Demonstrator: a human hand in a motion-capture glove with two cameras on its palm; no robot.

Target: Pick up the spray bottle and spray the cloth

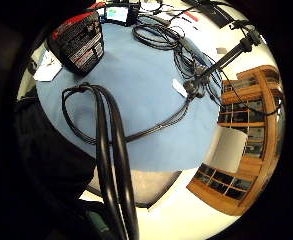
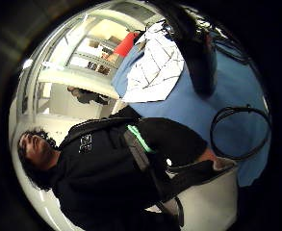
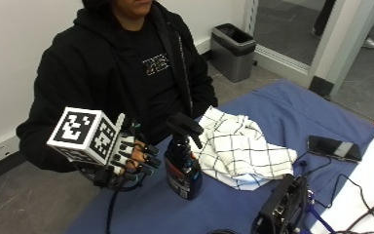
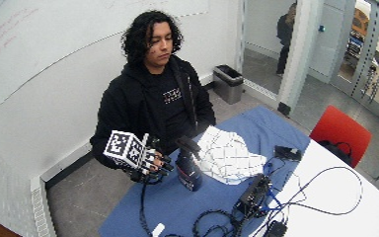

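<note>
Outside view: the gloved right hand (image 3: 127, 163) is held just beside the spray bottle (image 3: 182, 161), off the near edge of the table, with its fingers loosely curled and slightly spread toward the bottle's side; nothing is gripped, and a narrow gap is seen between fingertips and bottle. The spray bottle is stood upright on the blue table cover (image 3: 290, 109), its black trigger head pointed toward the checked white cloth (image 3: 239, 146), which is heaped just beside it on the far side from the hand.

Several risks are judged from this arrangement. The bottle is tall and narrow and is placed near the table's edge, so a sideways touch from the fingertips before they are closed round the body could tip it onto the cloth or off the edge. If the body is taken too low, the trigger would be left out of the index finger's reach. A black cable (image 3: 112, 207) is seen hanging below the hand and could be caught against the table edge during the lift. A dark electronic device (image 3: 279, 207) is set near the cloth and could be wetted by a badly aimed spray.
</note>
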